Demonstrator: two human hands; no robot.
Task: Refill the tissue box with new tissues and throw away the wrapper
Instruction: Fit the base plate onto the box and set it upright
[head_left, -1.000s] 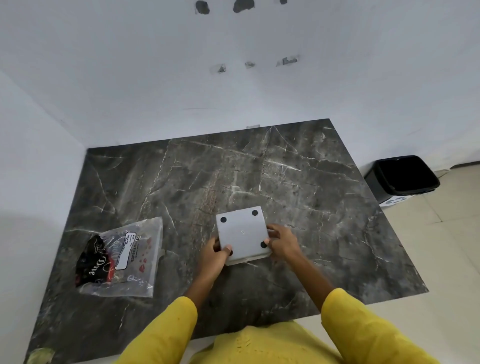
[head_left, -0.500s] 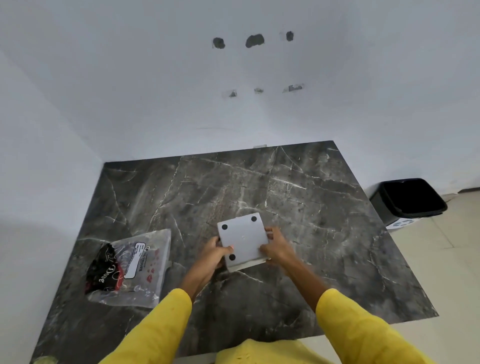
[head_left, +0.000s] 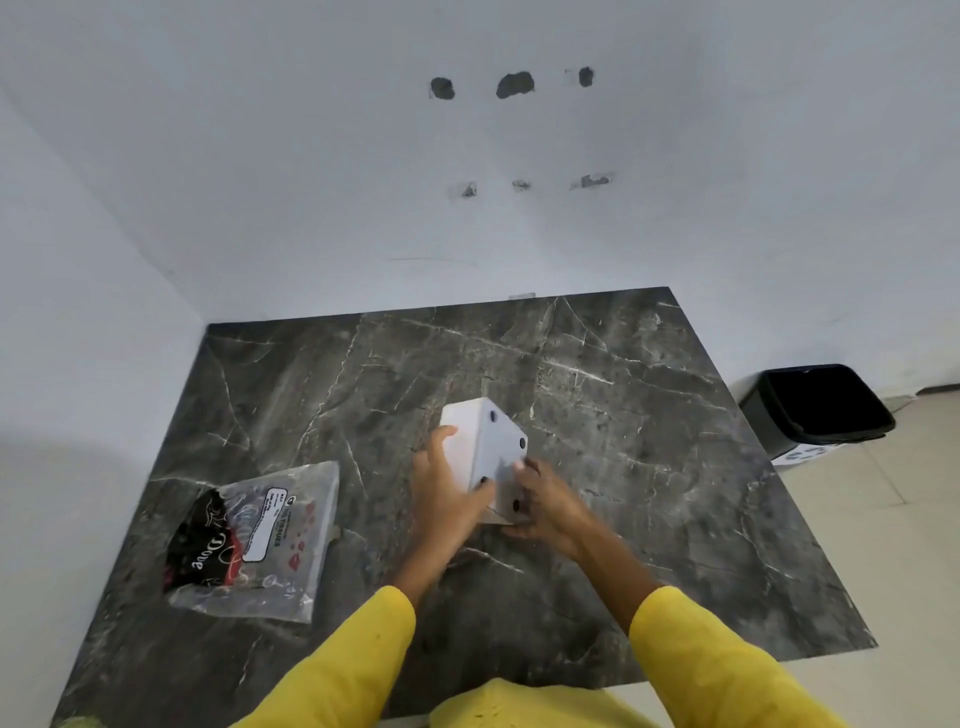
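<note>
A white tissue box (head_left: 485, 452) is tilted up on its edge near the middle of the dark marble table (head_left: 623, 415). Its base with black round feet faces right, toward me. My left hand (head_left: 447, 488) grips its left side wall. My right hand (head_left: 545, 506) holds the lower edge of the base. A clear plastic pack of tissues (head_left: 254, 540) with black and red print lies flat on the table to the left, away from both hands.
A black waste bin (head_left: 815, 410) stands on the tiled floor past the table's right edge. White walls close off the back and the left side. Yellow sleeves cover both forearms.
The box lay upside down with its base flat to the camera; it is now lifted and tipped onto its edge. My left hand has moved up onto its side wall.
</note>
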